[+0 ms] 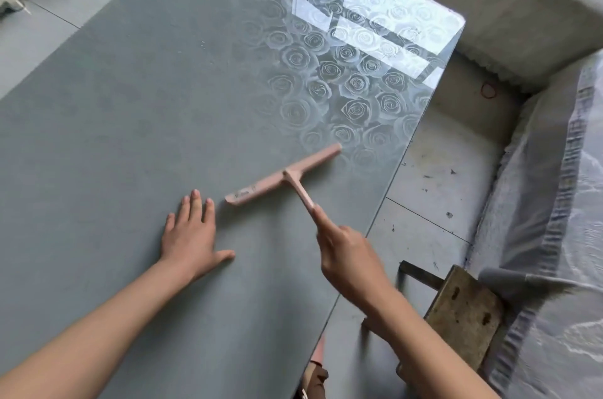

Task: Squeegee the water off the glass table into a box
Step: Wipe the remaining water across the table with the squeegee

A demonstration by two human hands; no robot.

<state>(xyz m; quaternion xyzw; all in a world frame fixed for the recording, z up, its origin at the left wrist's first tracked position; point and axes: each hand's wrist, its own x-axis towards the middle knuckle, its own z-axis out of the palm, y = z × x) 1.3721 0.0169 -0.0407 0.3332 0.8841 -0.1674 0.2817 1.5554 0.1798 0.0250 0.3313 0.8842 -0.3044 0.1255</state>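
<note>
A worn wooden stool (463,310) stood at my four o'clock. A red rubber band (483,89) lay on the tiled floor (434,190) at two o'clock.

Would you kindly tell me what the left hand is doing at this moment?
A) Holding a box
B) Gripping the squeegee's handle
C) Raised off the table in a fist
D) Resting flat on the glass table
D: the left hand lies palm down on the glass table with its fingers straight, while the right hand grips the pink squeegee by its handle.

No legible text anywhere
</note>
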